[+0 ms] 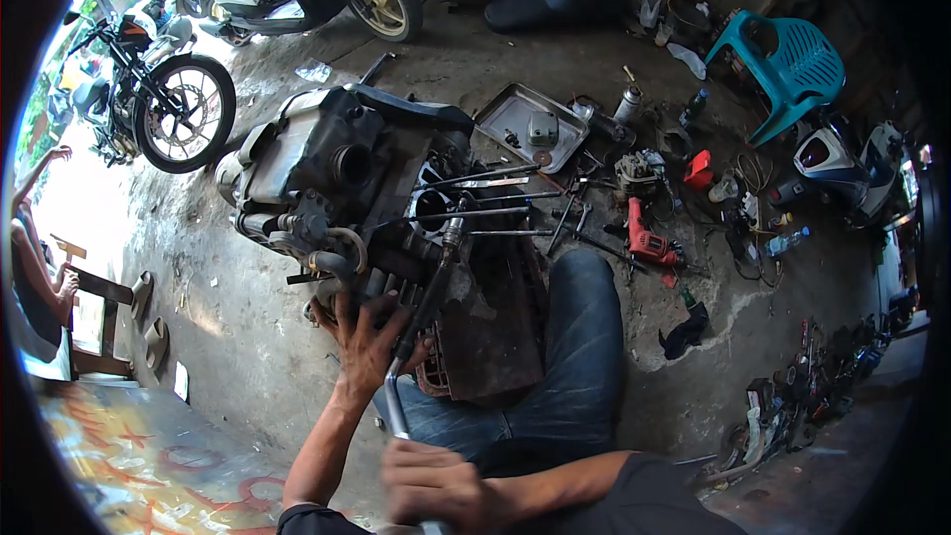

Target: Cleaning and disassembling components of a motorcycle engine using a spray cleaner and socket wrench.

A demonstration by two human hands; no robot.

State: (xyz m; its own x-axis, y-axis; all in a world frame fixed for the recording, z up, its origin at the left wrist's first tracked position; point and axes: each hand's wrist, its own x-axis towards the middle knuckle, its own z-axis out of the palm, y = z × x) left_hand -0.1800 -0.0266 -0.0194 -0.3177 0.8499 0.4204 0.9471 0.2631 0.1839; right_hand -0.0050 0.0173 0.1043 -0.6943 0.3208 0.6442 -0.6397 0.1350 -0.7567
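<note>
An engine [307, 159] lies on the floor in front of me, its grimy casing tilted over and its opened end facing right. My left hand [362, 342] rests on the near side of it with fingers spread, beside the shaft of a cranked socket wrench [426, 307]. The wrench's far end sits at the engine's opened end, and its silver bar bends down toward me. My right hand [436, 483] wraps around the near end of this bar, slightly blurred. Long studs [485, 213] stick out of the engine to the right, past a round bore [430, 203].
A metal tray [535, 124] with parts, a red power drill [649, 238] and several loose tools lie to the right. Beyond stand a teal plastic chair [792, 64] and motorcycles [183, 114]. A dark block [485, 347] lies between my legs. Another person [45, 287] sits at left.
</note>
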